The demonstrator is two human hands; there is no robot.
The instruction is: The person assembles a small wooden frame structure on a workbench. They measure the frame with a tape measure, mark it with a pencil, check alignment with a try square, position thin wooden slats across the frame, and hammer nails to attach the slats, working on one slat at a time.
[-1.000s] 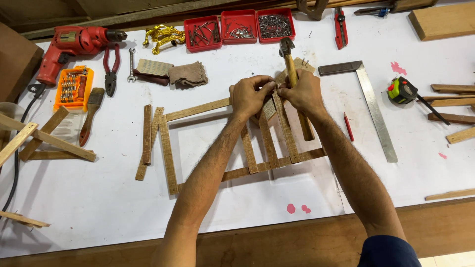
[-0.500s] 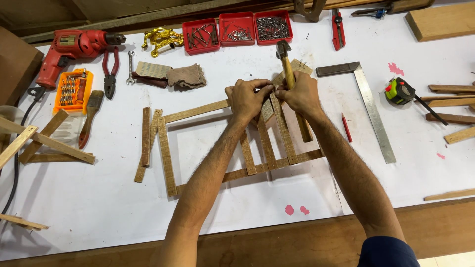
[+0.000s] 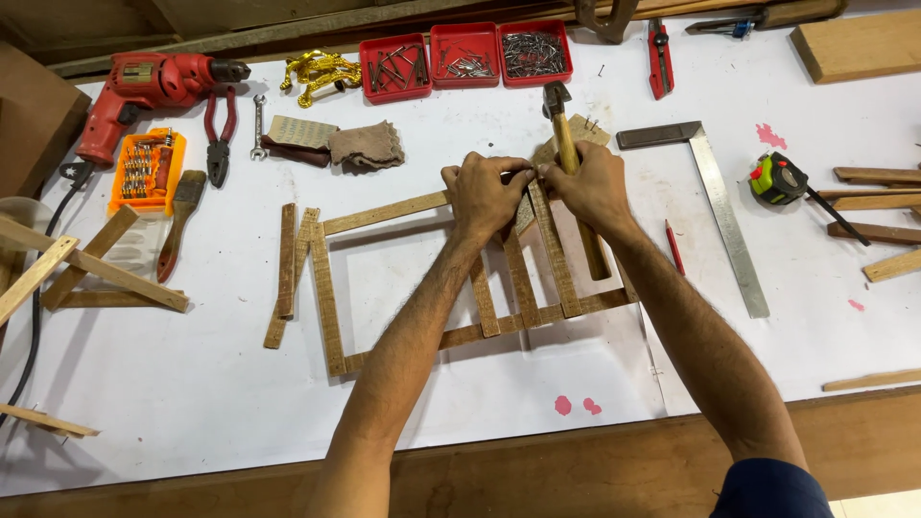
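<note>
A white-covered tabletop (image 3: pixel 192 412) carries a wooden slat frame (image 3: pixel 331 297) lying flat at its middle. At the frame's far edge, the left hand (image 3: pixel 487 195) and right hand (image 3: pixel 590 187) pinch down together on the slat ends, a hammer (image 3: pixel 568 158) lying under the right hand. Beyond sit three red trays (image 3: pixel 465 50) of nails.

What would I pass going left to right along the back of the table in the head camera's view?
Red drill → orange bit case → pliers → small wrench → yellow handles → three red trays → hammer → metal square → tape measure → wood block.
</note>
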